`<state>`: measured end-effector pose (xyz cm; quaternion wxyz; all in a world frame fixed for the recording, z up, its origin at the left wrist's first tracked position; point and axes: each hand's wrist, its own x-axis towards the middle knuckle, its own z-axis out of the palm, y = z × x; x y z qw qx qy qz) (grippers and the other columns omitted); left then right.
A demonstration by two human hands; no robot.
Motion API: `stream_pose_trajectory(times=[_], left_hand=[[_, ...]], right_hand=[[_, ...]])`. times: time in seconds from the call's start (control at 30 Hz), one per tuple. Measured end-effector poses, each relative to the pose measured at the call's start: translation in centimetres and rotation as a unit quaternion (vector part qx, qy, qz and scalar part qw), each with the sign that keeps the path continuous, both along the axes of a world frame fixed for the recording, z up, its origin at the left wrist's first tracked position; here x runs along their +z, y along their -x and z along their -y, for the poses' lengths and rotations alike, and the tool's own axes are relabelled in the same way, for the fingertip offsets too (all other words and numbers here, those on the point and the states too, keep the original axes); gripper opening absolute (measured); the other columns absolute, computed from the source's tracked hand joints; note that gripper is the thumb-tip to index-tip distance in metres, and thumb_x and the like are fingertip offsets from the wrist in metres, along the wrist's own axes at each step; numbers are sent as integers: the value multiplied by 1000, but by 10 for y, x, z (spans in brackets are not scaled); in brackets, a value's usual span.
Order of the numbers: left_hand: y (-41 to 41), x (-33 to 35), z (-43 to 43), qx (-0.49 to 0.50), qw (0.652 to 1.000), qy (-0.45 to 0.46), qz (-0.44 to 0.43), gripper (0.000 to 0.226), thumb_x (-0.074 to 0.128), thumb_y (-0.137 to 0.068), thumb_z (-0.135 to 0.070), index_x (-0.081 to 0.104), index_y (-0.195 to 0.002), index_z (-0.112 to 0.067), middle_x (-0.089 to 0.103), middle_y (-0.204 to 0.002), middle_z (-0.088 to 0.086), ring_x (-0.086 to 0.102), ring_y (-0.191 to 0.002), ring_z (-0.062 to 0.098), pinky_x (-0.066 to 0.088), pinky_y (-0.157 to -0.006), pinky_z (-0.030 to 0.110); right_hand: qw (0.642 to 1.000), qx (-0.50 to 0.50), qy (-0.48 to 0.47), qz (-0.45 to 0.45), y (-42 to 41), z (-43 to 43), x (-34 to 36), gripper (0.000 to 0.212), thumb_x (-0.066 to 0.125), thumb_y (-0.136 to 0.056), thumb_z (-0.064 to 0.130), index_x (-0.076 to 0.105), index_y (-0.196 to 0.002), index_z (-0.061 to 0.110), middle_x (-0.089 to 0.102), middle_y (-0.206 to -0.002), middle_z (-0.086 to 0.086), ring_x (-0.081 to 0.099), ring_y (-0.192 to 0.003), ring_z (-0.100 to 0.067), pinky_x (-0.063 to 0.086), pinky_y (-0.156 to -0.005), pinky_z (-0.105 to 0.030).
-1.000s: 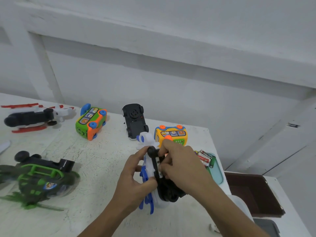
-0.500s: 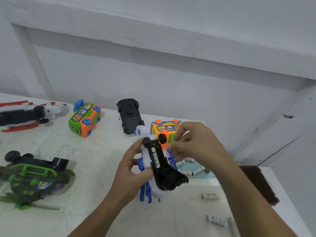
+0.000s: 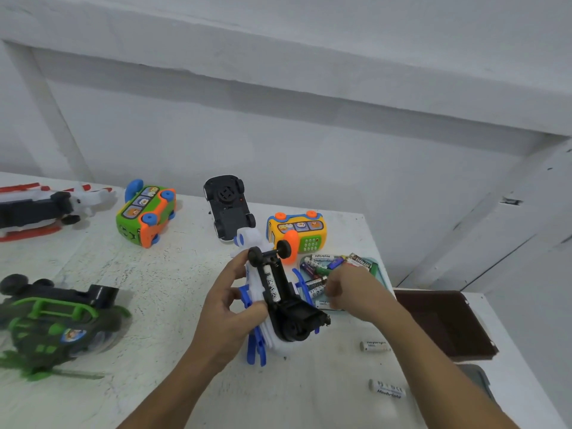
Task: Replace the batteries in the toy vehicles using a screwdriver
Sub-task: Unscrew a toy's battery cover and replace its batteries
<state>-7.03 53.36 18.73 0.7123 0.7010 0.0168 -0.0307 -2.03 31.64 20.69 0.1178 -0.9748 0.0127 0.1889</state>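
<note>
Now the right hand (image 3: 353,292), its grip impossible to tell, is leaving the toy (image 3: 278,305) for the battery tray (image 3: 380,270), likely fetching a cell, while the left hand (image 3: 229,308) is keeping its grip clamped on the toy.

At the centre of the frame the left hand (image 3: 229,305) grips a white-and-blue plastic toy helicopter (image 3: 294,323) turned belly-up, its black underside open on a white cylindrical battery (image 3: 270,283) seated inside. Just right of it the right hand (image 3: 353,294) reaches, fingers (image 3: 332,289) down, into a shallow teal tray (image 3: 380,270) of mixed batteries on the white desk (image 3: 173,289); whether it holds one is unclear. Two loose white batteries (image 3: 374,346) lie at lower right.
</note>
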Motion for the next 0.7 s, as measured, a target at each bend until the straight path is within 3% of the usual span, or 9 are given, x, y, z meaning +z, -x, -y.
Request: stream_pose_trajectory(times=[0.23, 0.33, 0.4, 0.47, 0.53, 0.63, 0.7], left_hand=[[1, 0, 1, 2, 1000, -12, -4, 69, 60, -62, -22, 44, -120, -56, 52, -135, -2, 61, -105, 24, 59, -80, 51], [1, 0, 0, 3, 1000, -10, -3, 69, 61, -62, -22, 45, -120, -55, 52, -134, -2, 61, -105, 24, 59, -80, 51], [1, -2, 0, 3, 1000, -10, -2, 69, 61, -63, -22, 45, -121, -55, 52, -134, -2, 61, -105, 25, 60, -78, 51], [1, -3, 0, 2, 1000, -10, -1, 68, 61, -63, -23, 45, -121, -55, 52, -133, -2, 61, -105, 25, 60, -75, 50], [1, -4, 1, 0, 1000, -8, -3, 69, 62, -62, -23, 46, -121, -55, 53, -132, -2, 61, -105, 28, 60, -74, 53], [2, -4, 3, 1, 1000, -12, -1, 69, 62, -62, -23, 45, -120, -56, 53, -130, -5, 61, -105, 27, 60, -75, 53], [2, -4, 3, 6, 1000, -15, 2, 70, 62, -61, -23, 44, -119, -58, 53, -126, -9, 61, -104, 24, 60, -76, 52]], right_hand=[[998, 67, 16, 1, 5, 3, -8, 10, 63, -91, 17, 61, -99, 23, 60, -102, 3, 55, -89, -13, 48, -78, -24], [996, 24, -80, 35, 10, 6, 5, 6, 59, -93, 19, 56, -90, 23, 61, -95, 4, 57, -80, -10, 48, -69, -20], [966, -52, -247, 52, 16, 4, 23, 9, 64, -91, 16, 57, -88, 19, 67, -84, 1, 62, -67, -11, 50, -62, -22], [899, -104, -420, 62, 22, -5, 44, 16, 63, -89, 4, 58, -98, 16, 68, -74, -1, 67, -64, -18, 53, -66, -28], [832, -130, -536, 65, 25, -18, 60, 25, 59, -87, -8, 59, -104, 11, 67, -69, -7, 70, -67, -27, 57, -68, -31], [791, -160, -588, 51, 30, -37, 73, 19, 66, -80, -11, 59, -90, 3, 68, -77, -23, 70, -71, -34, 60, -66, -34], [822, -160, -542, 65, 34, -46, 72, 21, 74, -74, -7, 58, -82, 3, 69, -79, -26, 68, -65, -30, 59, -62, -35]])
